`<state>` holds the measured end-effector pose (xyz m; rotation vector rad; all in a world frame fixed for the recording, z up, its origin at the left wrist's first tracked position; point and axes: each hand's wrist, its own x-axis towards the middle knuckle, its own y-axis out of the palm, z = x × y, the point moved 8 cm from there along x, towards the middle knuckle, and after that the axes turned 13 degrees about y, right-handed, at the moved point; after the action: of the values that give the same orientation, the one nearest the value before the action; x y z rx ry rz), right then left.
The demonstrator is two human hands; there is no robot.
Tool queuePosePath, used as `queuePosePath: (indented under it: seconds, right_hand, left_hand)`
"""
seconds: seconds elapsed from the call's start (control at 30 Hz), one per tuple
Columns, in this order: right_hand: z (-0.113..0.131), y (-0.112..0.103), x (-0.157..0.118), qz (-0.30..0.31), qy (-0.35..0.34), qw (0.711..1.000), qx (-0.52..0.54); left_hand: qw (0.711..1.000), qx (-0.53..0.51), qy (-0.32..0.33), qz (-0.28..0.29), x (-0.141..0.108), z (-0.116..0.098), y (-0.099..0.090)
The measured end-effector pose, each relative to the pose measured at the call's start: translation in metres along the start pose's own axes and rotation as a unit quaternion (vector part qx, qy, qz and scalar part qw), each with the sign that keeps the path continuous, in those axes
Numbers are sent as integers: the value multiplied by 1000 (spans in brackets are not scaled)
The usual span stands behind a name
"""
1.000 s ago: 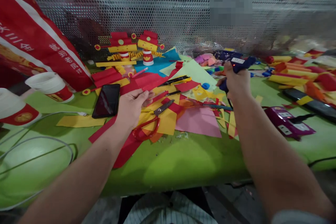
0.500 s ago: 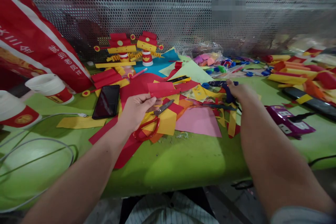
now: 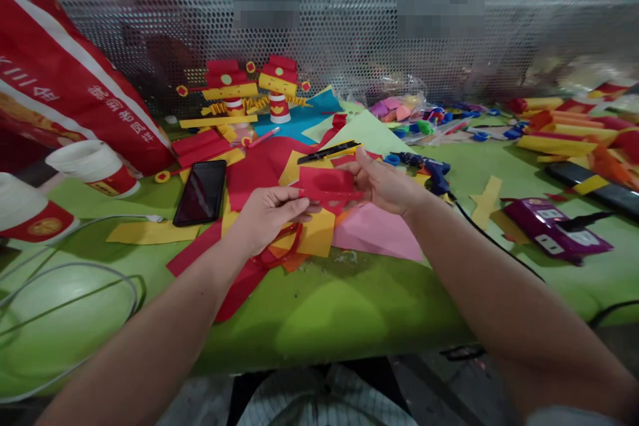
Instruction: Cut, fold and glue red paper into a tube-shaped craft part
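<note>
Though barely open, left hand (image 3: pixel 263 218) on paper (image 3: pixel 327 181) (red)

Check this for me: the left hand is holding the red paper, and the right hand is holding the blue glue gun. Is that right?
Not quite. The head view shows the right hand holding the red paper too; the blue glue gun lies out of hand, beyond the right wrist. The left hand does hold the red paper.

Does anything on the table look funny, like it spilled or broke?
I see nothing spilled or broken. One odd bit: a small yellow paper strip lies across a long black object on the right. The red, yellow and pink paper sheets overlap crookedly, which looks messy.
</note>
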<state>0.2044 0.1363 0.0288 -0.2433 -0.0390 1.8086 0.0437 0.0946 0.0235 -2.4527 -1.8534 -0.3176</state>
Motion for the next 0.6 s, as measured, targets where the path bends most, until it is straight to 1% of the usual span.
queuePosePath:
  seconds: [0.03,0.1,0.17,0.33,0.43,0.5,0.6]
  right_hand:
    - [-3,9,-2,43,22,998,27]
    - [-6,20,-7,106,57,990,71]
    - [-4,23,-11,120,63,986,93]
    - [6,23,-16,115,38,985,119]
    - [6,18,-14,88,27,988,123]
    - [6,14,-11,63,14,993,94]
    - [10,10,-11,31,-24,999,27]
  left_hand:
    - [1000,4,-3,10,0,1,1]
    - [1000,8,-2,24,0,2,3]
    - [1000,12,-4,27,0,4,4]
    - [999,30,-16,9,1,7,1]
    - [999,33,-14,10,1,5,1]
    - [999,32,-10,10,1,4,0]
    - [999,31,-15,3,2,4,-1]
